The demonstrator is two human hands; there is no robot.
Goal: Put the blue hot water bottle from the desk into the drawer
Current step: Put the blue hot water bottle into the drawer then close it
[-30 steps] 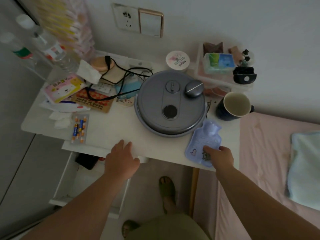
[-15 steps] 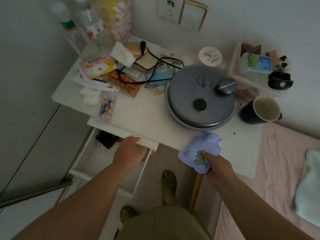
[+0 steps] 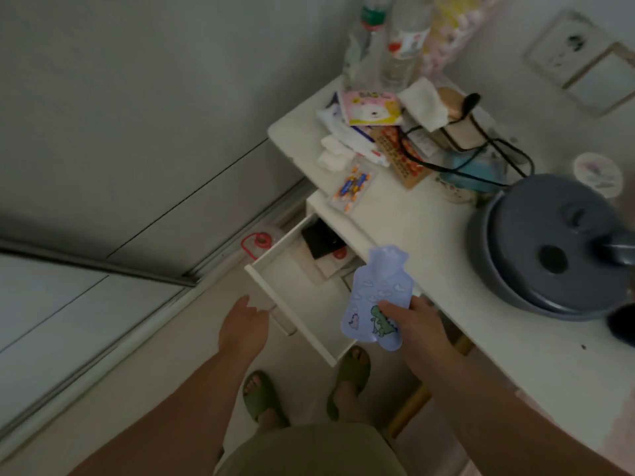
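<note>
The small blue hot water bottle (image 3: 375, 293), printed with clouds and two dinosaurs, hangs in the air over the right part of the white drawer (image 3: 295, 290). My right hand (image 3: 417, 324) grips its lower right corner, thumb on top. The drawer stands pulled out from under the white desk (image 3: 412, 231); a black flat object and papers lie at its back. My left hand (image 3: 244, 326) is at the drawer's front, fingers curled by the handle (image 3: 283, 322); whether it grips the handle is unclear.
On the desk sit a large grey round appliance (image 3: 553, 249), a battery pack (image 3: 352, 187), tissue packs, black cables and clear bottles (image 3: 402, 39) at the back. A grey cabinet wall fills the left. My feet in green slippers (image 3: 261, 395) stand on the floor below the drawer.
The drawer has slid further out with my left hand at its front. My right hand has lifted the bottle off the desk and carried it left over the drawer. The view has swung left.
</note>
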